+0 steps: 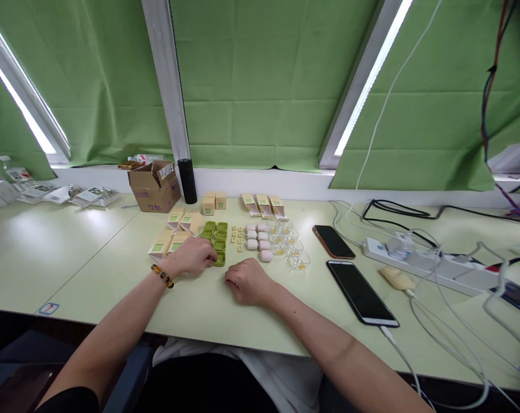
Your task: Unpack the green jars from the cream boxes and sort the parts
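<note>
My left hand [193,256], with a beaded bracelet on its wrist, reaches to the near end of two columns of small green square trays [221,234]. Its fingers are closed at the left edge of the nearest green tray [218,260] and partly hide the left column. Loosely curled, my right hand [249,281] rests on the table to the right of that tray, and nothing shows in it. Just beyond it lie tiny yellowish pieces [239,241], several pale pink rounded blocks [265,256] and clear plastic cups [300,261] with yellow spots inside.
Folded cream cartons [160,245] lie left of the trays; more cartons [264,206] and small boxes [208,205] stand behind. A cardboard box [154,186] and black cylinder [187,181] are at the back. Two phones [363,293], a power strip [431,267] and cables occupy the right.
</note>
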Motion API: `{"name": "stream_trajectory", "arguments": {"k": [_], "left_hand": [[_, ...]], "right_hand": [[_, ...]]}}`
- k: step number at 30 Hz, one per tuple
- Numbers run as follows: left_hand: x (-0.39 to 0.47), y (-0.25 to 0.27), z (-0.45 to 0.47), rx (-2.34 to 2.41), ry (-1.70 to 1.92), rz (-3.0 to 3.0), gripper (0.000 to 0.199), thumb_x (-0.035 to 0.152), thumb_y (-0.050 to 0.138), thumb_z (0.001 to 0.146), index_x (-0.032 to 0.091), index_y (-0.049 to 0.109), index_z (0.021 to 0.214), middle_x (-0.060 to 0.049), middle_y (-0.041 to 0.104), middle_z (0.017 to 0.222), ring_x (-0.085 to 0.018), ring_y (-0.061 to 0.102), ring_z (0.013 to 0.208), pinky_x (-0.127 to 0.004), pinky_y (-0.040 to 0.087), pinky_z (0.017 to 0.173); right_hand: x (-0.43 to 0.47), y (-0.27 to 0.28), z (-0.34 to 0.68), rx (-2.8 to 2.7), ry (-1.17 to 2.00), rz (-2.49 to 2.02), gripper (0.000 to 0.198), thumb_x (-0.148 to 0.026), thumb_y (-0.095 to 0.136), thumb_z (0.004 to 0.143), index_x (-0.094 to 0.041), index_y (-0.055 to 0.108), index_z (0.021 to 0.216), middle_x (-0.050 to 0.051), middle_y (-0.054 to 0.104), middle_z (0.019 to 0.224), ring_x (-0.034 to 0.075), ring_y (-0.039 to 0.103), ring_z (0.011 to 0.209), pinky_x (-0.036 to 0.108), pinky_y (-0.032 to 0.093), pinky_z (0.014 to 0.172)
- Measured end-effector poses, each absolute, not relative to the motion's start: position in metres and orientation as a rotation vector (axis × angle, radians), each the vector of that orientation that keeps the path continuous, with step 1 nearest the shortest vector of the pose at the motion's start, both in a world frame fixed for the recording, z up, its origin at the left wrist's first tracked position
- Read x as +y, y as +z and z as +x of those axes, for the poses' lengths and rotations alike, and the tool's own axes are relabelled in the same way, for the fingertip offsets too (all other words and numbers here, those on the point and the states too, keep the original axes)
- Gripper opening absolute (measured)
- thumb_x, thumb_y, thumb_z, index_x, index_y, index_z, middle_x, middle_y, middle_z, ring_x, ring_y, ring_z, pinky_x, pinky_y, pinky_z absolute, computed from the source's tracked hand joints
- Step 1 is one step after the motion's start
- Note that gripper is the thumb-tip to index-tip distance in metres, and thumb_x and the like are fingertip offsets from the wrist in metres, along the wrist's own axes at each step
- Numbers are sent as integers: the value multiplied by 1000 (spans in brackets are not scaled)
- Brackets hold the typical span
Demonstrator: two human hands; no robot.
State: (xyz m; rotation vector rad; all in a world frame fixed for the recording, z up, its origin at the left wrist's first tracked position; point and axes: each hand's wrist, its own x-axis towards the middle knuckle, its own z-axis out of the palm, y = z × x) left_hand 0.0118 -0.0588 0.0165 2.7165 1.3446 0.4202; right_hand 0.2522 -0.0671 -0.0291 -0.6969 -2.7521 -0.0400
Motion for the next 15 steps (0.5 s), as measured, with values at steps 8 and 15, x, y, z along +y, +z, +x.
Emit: {"name": "stream_trajectory", "arguments": {"k": [8, 15], "left_hand": [[-61, 28, 12, 1374, 536, 2642, 22, 15, 65, 77, 27, 81, 83, -4, 76, 80, -22, 66, 76, -32, 41, 71], [-56, 26, 9, 1390, 1289, 2367, 16, 23, 65, 87, 27, 81, 85, -5, 79, 85, -21, 68, 76, -33, 49, 74]], "right_hand": [[-67, -29, 252, -2737, -36, -682, 14, -19, 62, 87, -18, 67, 73, 4, 75, 76, 15, 58, 62, 32, 19, 58], [-67, -28, 252, -2745, -11, -690, 15, -18, 62, 87, -18, 67, 73, 3, 74, 76, 14, 56, 62, 32, 19, 59]]}}
